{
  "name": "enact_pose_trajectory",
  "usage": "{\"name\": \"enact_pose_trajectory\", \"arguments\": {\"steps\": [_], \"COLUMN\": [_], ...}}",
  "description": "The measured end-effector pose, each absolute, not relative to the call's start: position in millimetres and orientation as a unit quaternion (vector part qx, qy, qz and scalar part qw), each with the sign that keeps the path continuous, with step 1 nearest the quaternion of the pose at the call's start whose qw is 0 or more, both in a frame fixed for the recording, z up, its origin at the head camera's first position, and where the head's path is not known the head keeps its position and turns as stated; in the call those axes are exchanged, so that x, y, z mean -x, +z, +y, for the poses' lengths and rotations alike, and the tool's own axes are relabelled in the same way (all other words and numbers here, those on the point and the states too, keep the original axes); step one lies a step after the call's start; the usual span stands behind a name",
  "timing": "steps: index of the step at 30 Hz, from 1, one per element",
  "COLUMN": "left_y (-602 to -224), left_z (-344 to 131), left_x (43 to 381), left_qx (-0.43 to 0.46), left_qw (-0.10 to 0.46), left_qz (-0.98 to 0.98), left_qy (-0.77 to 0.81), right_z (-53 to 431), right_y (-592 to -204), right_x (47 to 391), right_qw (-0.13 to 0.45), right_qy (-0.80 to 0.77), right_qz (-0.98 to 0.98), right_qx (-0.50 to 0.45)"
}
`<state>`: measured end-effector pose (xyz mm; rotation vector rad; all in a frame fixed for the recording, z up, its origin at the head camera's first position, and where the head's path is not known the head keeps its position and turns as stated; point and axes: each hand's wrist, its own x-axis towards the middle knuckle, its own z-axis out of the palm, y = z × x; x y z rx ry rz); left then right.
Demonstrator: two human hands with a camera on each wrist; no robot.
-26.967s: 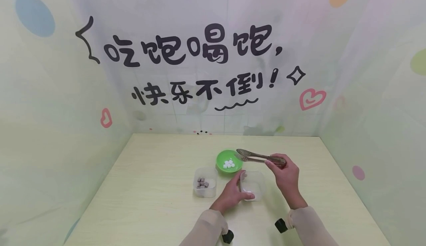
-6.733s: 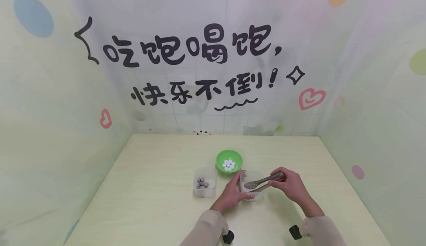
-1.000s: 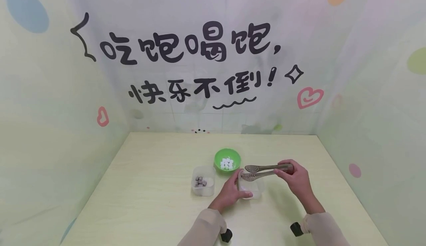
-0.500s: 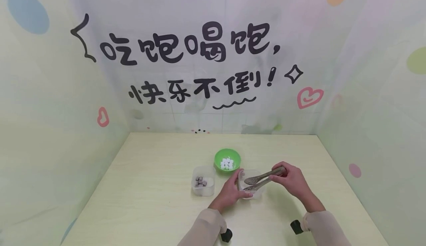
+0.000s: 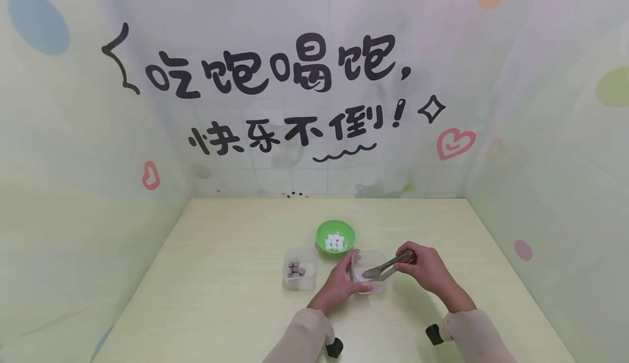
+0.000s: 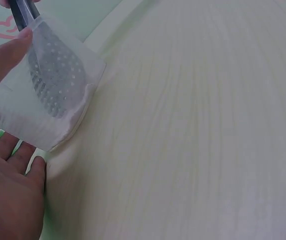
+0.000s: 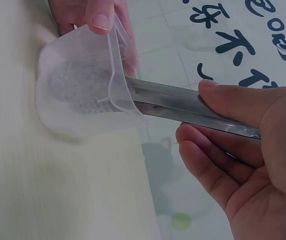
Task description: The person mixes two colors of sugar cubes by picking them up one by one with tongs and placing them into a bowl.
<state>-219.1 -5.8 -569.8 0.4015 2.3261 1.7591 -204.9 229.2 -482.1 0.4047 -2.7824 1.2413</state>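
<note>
My left hand [image 5: 339,285] grips the near left side of a clear plastic box [image 5: 357,262], thumb in front and fingers behind. In the right wrist view, my right hand [image 7: 248,135] pinches metal tongs [image 7: 170,102] between thumb and fingers. Their perforated heads are down inside that box, seen through its wall in the left wrist view. Whether they grasp anything cannot be made out. A green bowl [image 5: 321,237] stands just behind the left hand, with several small white pieces [image 5: 334,242] in it.
Left of my left hand, a second clear box [image 5: 308,284] holds several brownish cubes [image 5: 296,269]. All stand on a pale wooden table [image 5: 221,254]. A printed backdrop [image 5: 275,177] encloses its back and both sides.
Within the last second the tongs have gone down into the clear box and their heads have drawn closer. The green bowl holds more white pieces than 27 seconds ago. My left hand stays put.
</note>
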Motion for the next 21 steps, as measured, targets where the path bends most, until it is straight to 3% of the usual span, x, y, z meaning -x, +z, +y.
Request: {"name": "enact_pose_trajectory", "arguments": {"steps": [9,21], "left_y": [-569.9,-569.1], "left_z": [-6.5,-6.7], "left_x": [220.4,219.8], "left_qx": [-0.139,-0.140], "left_qw": [0.099,0.106], "left_qz": [0.782,0.777], "left_qy": [0.599,0.604], "right_z": [228.3,230.5], "right_y": [-484.8,-487.7], "right_x": [201.5,200.7], "right_qw": [0.065,0.158], "right_qy": [0.404,0.414], "right_qz": [-0.903,-0.889], "right_qx": [-0.133,-0.117]}}
